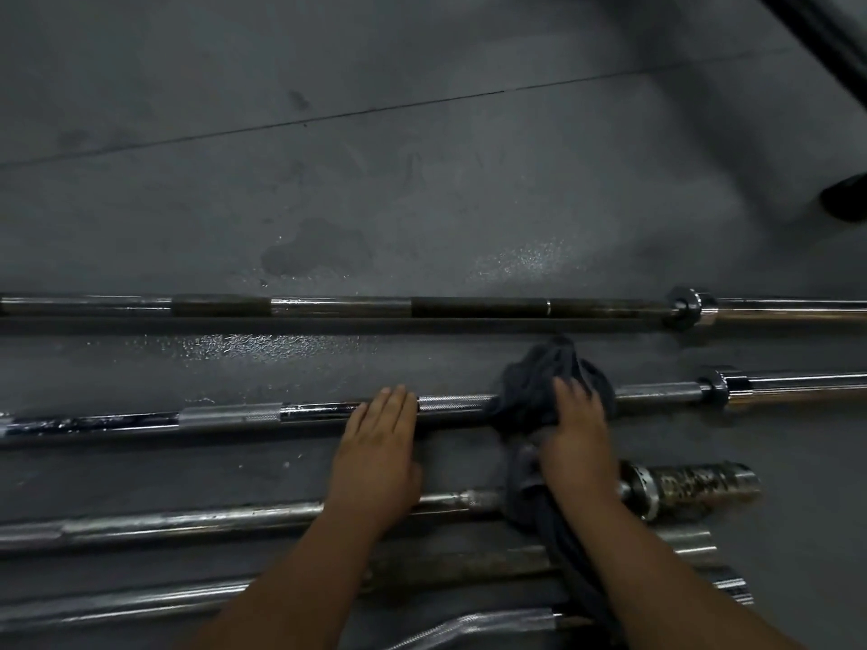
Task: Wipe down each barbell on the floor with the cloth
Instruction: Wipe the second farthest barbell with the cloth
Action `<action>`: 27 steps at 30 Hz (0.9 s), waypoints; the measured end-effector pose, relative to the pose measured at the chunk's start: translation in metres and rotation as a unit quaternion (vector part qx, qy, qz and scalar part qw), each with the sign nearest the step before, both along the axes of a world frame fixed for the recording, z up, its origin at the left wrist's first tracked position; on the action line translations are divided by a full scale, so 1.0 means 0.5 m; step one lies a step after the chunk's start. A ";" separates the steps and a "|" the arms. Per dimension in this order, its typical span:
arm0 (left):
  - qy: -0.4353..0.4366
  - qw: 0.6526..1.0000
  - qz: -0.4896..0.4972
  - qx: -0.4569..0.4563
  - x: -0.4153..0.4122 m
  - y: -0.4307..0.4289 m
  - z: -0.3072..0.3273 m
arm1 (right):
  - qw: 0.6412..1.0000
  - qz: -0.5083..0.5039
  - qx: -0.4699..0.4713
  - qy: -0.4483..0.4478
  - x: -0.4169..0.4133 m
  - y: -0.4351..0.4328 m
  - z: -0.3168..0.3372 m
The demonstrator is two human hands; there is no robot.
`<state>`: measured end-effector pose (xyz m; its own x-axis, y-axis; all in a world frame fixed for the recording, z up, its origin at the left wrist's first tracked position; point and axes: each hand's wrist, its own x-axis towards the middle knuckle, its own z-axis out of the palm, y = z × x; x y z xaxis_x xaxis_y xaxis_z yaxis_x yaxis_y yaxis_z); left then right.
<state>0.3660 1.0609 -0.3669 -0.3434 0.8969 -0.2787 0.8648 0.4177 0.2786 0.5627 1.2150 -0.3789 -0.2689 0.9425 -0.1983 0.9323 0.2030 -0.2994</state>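
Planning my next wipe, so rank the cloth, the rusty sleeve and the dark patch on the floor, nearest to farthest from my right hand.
1. cloth: under the right hand, touching it.
2. rusty sleeve: just to its right.
3. dark patch: far left, beyond the far barbell.

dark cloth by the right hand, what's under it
The dark cloth drapes over the second barbell, hiding that stretch of shaft; its tail crosses the nearer barbell. The right hand rests on top.
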 end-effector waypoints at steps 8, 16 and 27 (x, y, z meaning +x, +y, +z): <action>-0.008 0.999 0.044 -0.001 0.013 0.021 0.000 | 0.982 0.179 -0.061 0.006 -0.044 -0.026 0.013; 0.007 0.999 0.043 0.007 0.024 0.023 -0.012 | 0.963 0.247 -0.104 -0.042 -0.156 -0.077 0.040; -0.036 0.998 0.054 0.005 0.017 0.033 -0.002 | 0.850 0.402 -0.183 -0.287 -0.245 0.072 0.058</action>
<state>0.3744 1.0775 -0.3679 -0.4179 0.8582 -0.2980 0.7924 0.5048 0.3425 0.4401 1.2508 -0.3498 -0.5566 0.3472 -0.7548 0.5504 0.8346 -0.0220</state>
